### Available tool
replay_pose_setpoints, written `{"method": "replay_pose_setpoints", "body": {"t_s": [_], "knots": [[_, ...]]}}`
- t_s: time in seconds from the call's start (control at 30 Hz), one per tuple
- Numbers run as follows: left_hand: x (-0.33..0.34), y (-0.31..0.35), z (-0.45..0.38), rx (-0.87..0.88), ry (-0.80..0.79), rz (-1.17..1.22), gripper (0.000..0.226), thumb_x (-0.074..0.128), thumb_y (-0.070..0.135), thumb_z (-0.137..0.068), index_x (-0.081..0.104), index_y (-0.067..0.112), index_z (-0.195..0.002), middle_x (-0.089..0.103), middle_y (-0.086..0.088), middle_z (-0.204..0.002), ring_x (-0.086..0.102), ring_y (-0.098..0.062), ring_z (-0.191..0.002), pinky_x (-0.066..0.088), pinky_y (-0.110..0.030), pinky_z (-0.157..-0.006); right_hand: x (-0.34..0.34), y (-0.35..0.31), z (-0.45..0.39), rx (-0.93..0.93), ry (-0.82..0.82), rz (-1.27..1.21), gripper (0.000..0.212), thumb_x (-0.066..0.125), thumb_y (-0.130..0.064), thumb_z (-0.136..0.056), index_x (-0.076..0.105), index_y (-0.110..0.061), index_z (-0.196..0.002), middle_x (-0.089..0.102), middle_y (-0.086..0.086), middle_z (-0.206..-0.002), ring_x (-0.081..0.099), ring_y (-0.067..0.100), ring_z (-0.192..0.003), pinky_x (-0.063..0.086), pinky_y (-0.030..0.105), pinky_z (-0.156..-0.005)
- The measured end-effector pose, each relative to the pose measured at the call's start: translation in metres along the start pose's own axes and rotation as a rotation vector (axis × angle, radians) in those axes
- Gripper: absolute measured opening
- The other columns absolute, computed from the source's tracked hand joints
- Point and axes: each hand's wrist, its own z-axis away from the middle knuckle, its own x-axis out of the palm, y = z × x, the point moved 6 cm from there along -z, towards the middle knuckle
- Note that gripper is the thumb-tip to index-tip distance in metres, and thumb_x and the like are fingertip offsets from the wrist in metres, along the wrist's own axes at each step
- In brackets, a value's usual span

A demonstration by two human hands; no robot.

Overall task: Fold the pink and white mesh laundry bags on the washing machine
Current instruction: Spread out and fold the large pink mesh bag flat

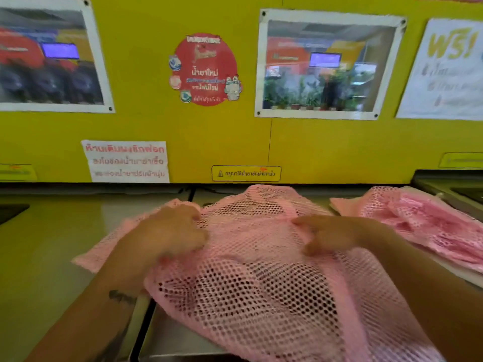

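A large pink mesh laundry bag (251, 288) lies spread and rumpled over the steel top of the washing machine (52, 257), its near edge hanging toward me. My left hand (167, 233) rests on the bag's left part, its fingers curled into the mesh. My right hand (324, 233) lies on the bag's right part with the fingers pointing left and pinching the mesh. Both hands are blurred. A second heap of pink mesh bags (423, 218) sits to the right, apart from my hands.
A yellow wall (235, 139) with posters, a red round sticker (206, 69) and paper notices rises right behind the machine tops. A seam between two machines (142, 325) runs under the bag's left side. A dark recess (460, 189) sits at far right.
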Motion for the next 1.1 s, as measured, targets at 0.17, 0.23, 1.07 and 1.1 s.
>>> {"method": "replay_pose_setpoints", "body": {"t_s": [0.17, 0.23, 1.07, 1.1], "knots": [[-0.004, -0.029, -0.014, 0.010, 0.177, 0.047, 0.057, 0.055, 0.052, -0.089, 0.043, 0.035, -0.142, 0.042, -0.004, -0.150, 0.043, -0.028, -0.133, 0.035, -0.041, -0.108, -0.018, -0.015, -0.021, -0.037, 0.340, 0.043, 0.065, 0.050, -0.032, -0.082, 0.037, -0.031, -0.146, 0.035, 0.003, -0.156, 0.033, 0.026, -0.142, 0.031, 0.051, -0.114], [0.020, -0.051, -0.018, -0.007, -0.003, 0.004, 0.074, 0.044, 0.071, -0.084, 0.026, 0.040, -0.149, 0.027, -0.005, -0.159, 0.028, -0.028, -0.144, 0.024, -0.049, -0.116, -0.008, -0.041, -0.030, -0.189, 0.352, -0.058, 0.064, 0.047, -0.043, -0.089, 0.028, -0.036, -0.150, 0.022, -0.002, -0.162, 0.018, 0.022, -0.149, 0.021, 0.054, -0.119], [-0.015, -0.090, 0.072, 0.076, 0.344, -0.021, 0.024, 0.066, 0.012, -0.075, 0.061, 0.035, -0.076, 0.059, 0.018, -0.087, 0.053, -0.008, -0.087, 0.042, -0.037, -0.090, 0.001, -0.122, -0.109, -0.110, 0.253, 0.099, 0.077, 0.027, -0.065, -0.078, 0.037, -0.024, -0.143, 0.035, 0.012, -0.156, 0.037, 0.037, -0.138, 0.028, 0.059, -0.112], [-0.019, -0.092, 0.077, 0.074, 0.380, -0.036, 0.025, 0.066, 0.011, -0.074, 0.060, 0.035, -0.079, 0.058, 0.019, -0.089, 0.052, -0.008, -0.088, 0.039, -0.036, -0.091, 0.001, -0.131, -0.106, -0.133, 0.286, 0.062, 0.075, 0.026, -0.059, -0.078, 0.035, -0.025, -0.144, 0.034, 0.011, -0.157, 0.036, 0.036, -0.139, 0.026, 0.060, -0.113]]}}
